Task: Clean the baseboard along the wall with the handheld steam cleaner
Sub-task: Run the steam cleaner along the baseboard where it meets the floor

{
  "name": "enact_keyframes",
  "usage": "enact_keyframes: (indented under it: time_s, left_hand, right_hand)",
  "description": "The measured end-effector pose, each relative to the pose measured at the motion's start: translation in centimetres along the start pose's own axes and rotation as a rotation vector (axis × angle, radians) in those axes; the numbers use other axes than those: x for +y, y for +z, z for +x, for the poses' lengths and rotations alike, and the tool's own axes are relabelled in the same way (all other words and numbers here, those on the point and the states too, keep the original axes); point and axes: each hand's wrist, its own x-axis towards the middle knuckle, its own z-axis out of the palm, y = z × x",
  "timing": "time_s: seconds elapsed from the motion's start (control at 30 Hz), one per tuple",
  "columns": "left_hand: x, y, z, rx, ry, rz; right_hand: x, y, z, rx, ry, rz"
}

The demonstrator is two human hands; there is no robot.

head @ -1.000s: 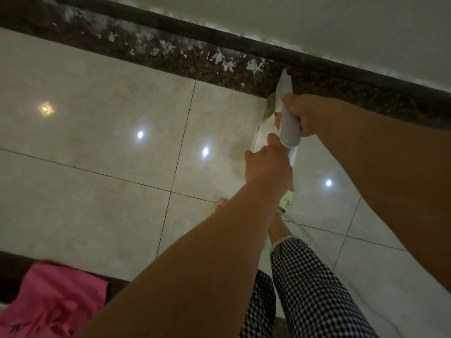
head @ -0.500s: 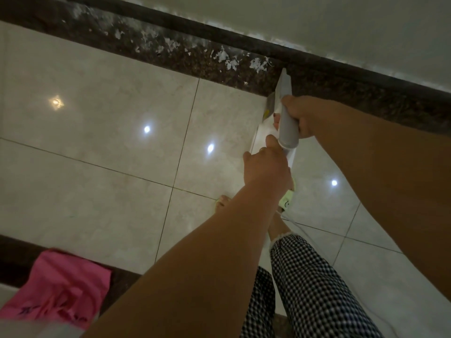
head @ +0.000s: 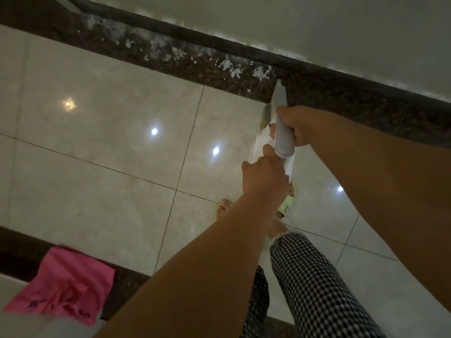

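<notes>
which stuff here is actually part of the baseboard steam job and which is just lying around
In use: steam cleaner, gripped by the right hand with the left hand holding its rear end; dark baseboard; white flecks on the dark strip near the nozzle.

Lying about: pink cloth at lower left; green slipper.

Baseboard [head: 341, 76] runs along the far wall, floor tiles [head: 109, 142] in front of it. Your steam cleaner [head: 280, 123] points at it: right hand [head: 296, 125] on the handle, left hand [head: 263, 176] just behind at the rear end. Cloth [head: 63, 284] lies near-left, well apart.
</notes>
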Motion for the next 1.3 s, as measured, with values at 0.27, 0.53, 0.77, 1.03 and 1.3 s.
enact_keyframes:
  time_s: [0.27,0.53,0.77,1.03,1.3]
  left_hand:
    - [1.4,-0.5,0.9,0.004,-0.035,-0.006]
    - [0.8,-0.9,2.2,0.012,0.015,0.008]
    - [-0.8,-0.9,2.4,0.025,0.036,0.040]
    - [-3.4,-1.3,1.3,0.003,0.043,0.048]
    - [-6.3,-1.7,0.4,-0.017,0.030,0.048]
  right_hand:
    - [-1.5,-1.0,-0.5,0.033,-0.006,-0.022]
    - [-2.4,-0.9,0.1,0.067,-0.026,-0.044]
    - [-2.0,0.4,1.0,0.080,-0.037,-0.031]
    - [-0.9,3.0,1.6,0.086,0.008,0.013]
    - [0.3,5.6,1.3,0.096,0.003,0.041]
